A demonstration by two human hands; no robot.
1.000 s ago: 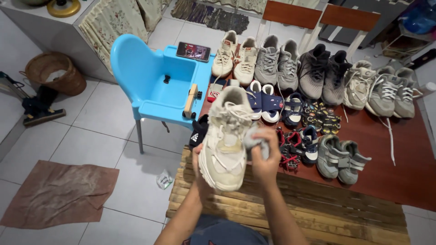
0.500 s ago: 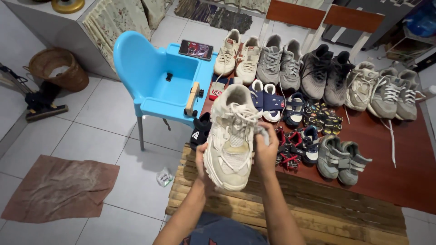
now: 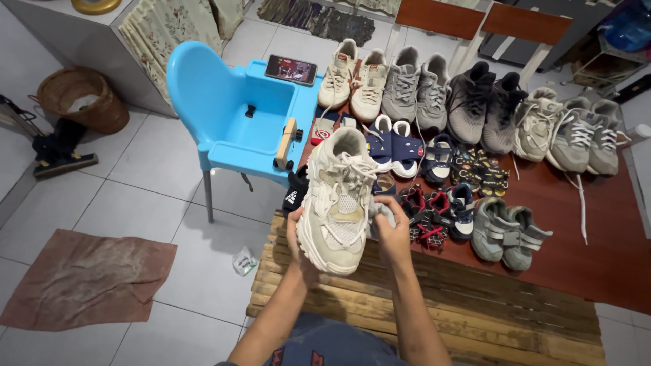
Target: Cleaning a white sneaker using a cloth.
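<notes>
Head view. The left hand point(image 3: 298, 245) is cupping a chunky off-white sneaker point(image 3: 337, 198) from beneath and along its left side, toe toward the person, heel pointing away. The sneaker is being held in the air above the near edge of the slatted wooden tabletop point(image 3: 475, 305), not resting on it.

The right hand point(image 3: 391, 230) is pressing a small grey cloth point(image 3: 380, 211) against the sneaker's right flank; its grip is closed around the cloth, fingers curled. The left grip is wrapped narrowly on the sole edge.

Handling judgement: the sneaker is looking bulky but probably light for its size. The thick sole is likely stiff, the mesh upper soft and yielding, so the sole or midsole rim is the firmer place to take hold. Laces point(image 3: 352, 166) are hanging loose and could snag. The cloth is limp and should conform readily.

Surroundings: rows of other shoes point(image 3: 468, 108) are lying beyond on the red surface point(image 3: 583, 244); a blue plastic chair point(image 3: 230, 115) is standing to the left, carrying a phone point(image 3: 290, 69).
</notes>
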